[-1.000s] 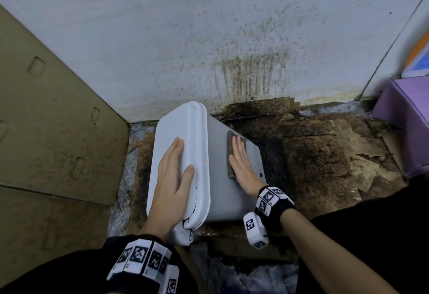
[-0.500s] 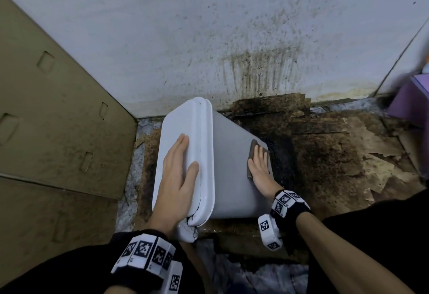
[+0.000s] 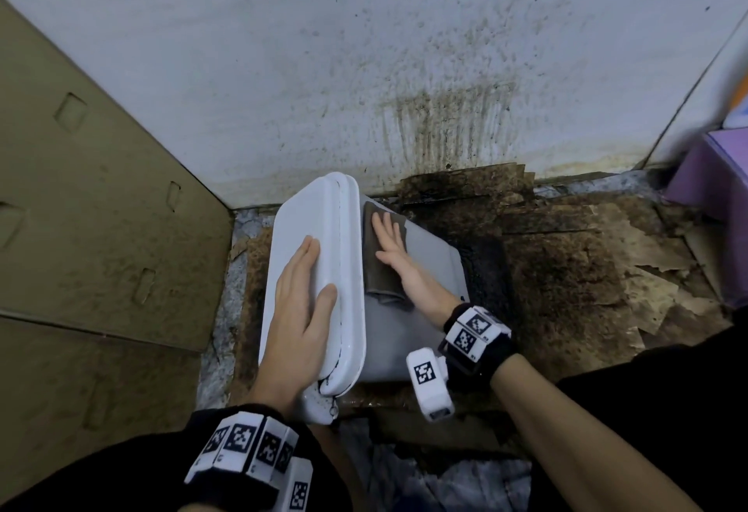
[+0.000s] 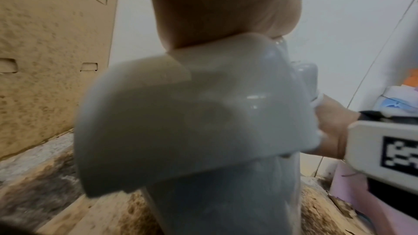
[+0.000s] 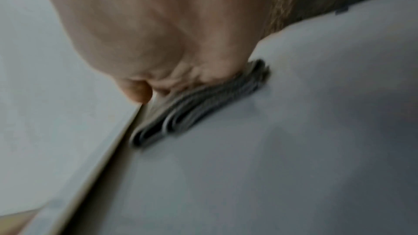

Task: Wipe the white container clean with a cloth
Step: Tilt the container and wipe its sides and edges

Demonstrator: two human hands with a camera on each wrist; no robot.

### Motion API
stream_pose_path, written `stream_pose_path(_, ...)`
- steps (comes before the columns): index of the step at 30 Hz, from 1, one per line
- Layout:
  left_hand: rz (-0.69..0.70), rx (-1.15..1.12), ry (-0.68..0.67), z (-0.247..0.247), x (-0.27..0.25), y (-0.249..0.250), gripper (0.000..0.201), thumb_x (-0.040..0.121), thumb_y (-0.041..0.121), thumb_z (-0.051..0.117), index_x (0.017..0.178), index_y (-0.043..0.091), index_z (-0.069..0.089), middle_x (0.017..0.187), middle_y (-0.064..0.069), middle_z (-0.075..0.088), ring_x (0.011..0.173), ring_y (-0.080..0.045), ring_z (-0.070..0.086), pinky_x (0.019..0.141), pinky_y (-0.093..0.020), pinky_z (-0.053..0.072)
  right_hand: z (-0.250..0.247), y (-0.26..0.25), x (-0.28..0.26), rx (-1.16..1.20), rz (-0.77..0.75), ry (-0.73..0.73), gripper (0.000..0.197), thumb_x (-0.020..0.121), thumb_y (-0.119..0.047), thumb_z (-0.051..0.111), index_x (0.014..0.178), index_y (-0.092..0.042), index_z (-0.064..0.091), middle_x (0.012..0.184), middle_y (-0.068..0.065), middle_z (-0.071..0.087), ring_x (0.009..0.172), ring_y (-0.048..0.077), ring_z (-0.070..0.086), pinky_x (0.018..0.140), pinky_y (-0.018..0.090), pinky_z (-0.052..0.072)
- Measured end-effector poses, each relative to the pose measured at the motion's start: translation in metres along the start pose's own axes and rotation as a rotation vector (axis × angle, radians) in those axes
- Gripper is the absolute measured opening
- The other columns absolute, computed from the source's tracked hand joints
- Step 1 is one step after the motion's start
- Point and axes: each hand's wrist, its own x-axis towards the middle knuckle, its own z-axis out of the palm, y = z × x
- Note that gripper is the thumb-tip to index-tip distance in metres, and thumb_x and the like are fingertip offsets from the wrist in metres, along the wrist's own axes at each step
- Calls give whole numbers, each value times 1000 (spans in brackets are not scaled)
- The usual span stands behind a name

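While the white container [image 3: 417,269] is lying on its side on the floor [image 3: 574,260], close to the stained wall [image 3: 364,66], both hands are lying flat on it. The left hand [image 3: 301,309] is resting palm-down on the lid [image 3: 307,212], fingers straight & together, thumb out toward the lid's rim; it's gripping nothing, just pressing. In the left wrist view the palm [image 4: 221,6] is sitting on the lid's rounded edge [image 4: 181,113], all blurred. The right hand [image 3: 398,258] is stretched out w/ fingers spread slightly, pressing a folded dark cloth [image 3: 380,260] onto the upward-facing side of the container, just beside the lid's rim. It isn't curling round the cloth; the fingers are lying straight on top. The right wrist view is showing the heel of that hand [image 5: 158,33] bearing down on the cloth [image 5: 199,103], whose folded layers are showing at the near edge, tight against the lid's edge. The lid is on, so contents can't be seen. Cardboard [image 3: 81,228] is standing to the left. The floor under & right of the container is covered w/ dark, stained, peeling board.
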Motion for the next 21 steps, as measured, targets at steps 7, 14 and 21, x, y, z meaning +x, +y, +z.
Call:
stream_pose_path(7, 11, -39, -14, 0, -2, 0, 59, 105, 35, 43, 160, 27, 27, 167, 19, 22, 155, -1, 17, 126, -26, 15, -33, 38, 25, -213, 25, 5, 58, 111, -31, 27, 159, -30, -5, 166, -7, -20, 150, 9, -21, 122, 31, -11)
stream_pose_path(14, 14, -44, -19, 0, -1, 0, 59, 104, 34, 45, 160, 25, 29, 166, 19, 23, 155, -3, 18, 127, -29, 17, -75, 118, 12, -216, 353, 84, 61, 111, -34, 24, 157, -25, -15, 165, -1, -26, 152, 18, -23, 124, 39, -10)
stream_pose_path(21, 41, 5, -9, 4, 1, 4, 60, 104, 39, 43, 160, 24, 29, 167, 16, 25, 155, -6, 19, 125, -24, 16, -66, 114, 9, -257, 341, 196, 58, 111, -25, 25, 159, -14, -6, 168, 4, -12, 155, 19, -11, 125, 36, -3)
